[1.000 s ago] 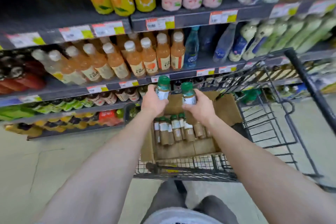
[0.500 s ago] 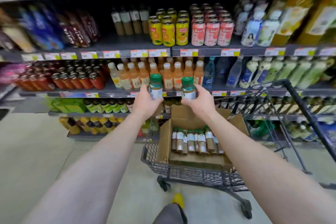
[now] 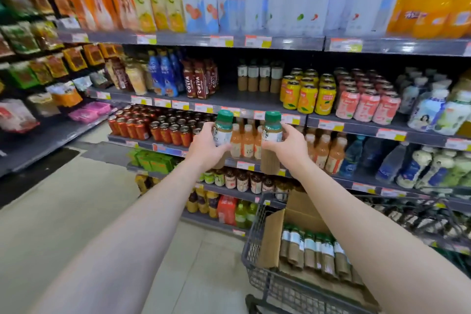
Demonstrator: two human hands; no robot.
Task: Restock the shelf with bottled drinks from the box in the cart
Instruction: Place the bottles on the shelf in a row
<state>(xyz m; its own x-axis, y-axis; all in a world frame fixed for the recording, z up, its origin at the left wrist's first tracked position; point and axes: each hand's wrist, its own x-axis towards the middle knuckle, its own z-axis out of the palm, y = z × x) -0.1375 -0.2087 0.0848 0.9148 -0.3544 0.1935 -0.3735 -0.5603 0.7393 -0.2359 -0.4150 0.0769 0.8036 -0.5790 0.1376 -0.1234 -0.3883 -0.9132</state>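
Shelves [image 3: 224,99] crowd ahead; left hand [image 3: 206,146] and right hand [image 3: 285,146] each clamp one green-capped bottle [image 3: 223,127]; reaching deep could topple the front-edge cans [image 3: 305,94].

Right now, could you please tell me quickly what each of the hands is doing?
Left hand: closed around a green-capped bottle.
Right hand: closed around a second green-capped bottle.
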